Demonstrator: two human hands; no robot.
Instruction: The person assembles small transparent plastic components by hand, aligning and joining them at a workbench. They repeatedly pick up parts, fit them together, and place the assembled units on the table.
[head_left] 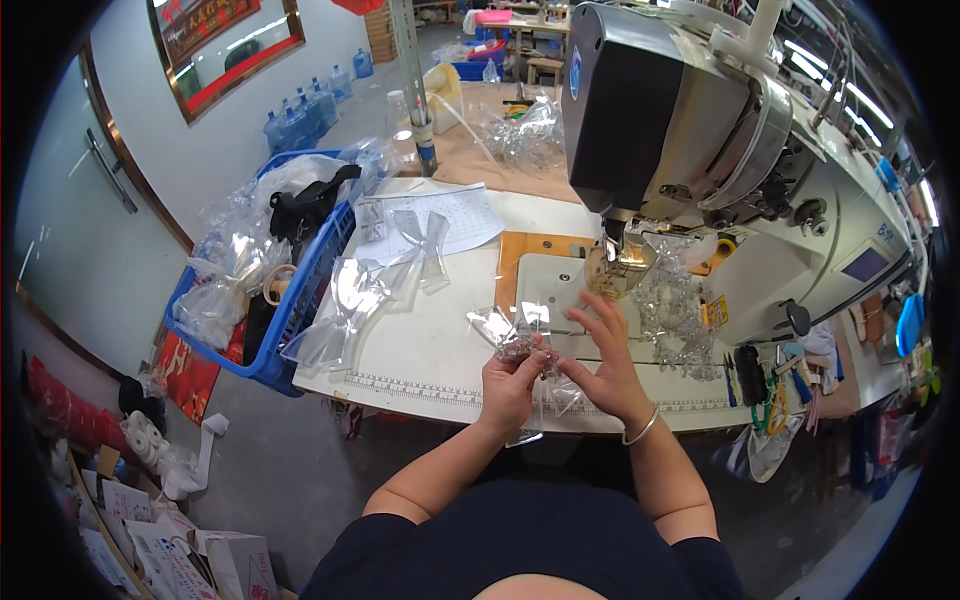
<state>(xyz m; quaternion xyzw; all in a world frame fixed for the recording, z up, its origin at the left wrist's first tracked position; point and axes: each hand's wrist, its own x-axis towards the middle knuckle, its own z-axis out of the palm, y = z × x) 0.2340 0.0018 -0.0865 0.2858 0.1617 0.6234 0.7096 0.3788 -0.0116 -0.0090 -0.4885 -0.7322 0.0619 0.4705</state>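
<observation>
My left hand point(508, 388) pinches a clear plastic bow-like piece point(534, 318) at its gathered middle, over the front edge of the sewing table. The piece's see-through ends stick out above and below my fingers. My right hand point(608, 372), with a bangle at the wrist, has its fingers spread; its thumb is close to the gathered middle, and I cannot tell if it touches. Just beyond my right fingers is the needle area of a sewing machine point(622, 240). More clear plastic pieces point(352, 300) lie flat to the left on the white table point(450, 345).
A blue basket point(328, 250) of plastic bags and black straps stands at the left. A paper pattern sheet point(465, 215) lies behind. Shiny clear bits point(675, 315) are heaped right of the needle. Scissors point(776, 408) and other tools sit at the right edge. Cartons point(235, 560) are on the floor.
</observation>
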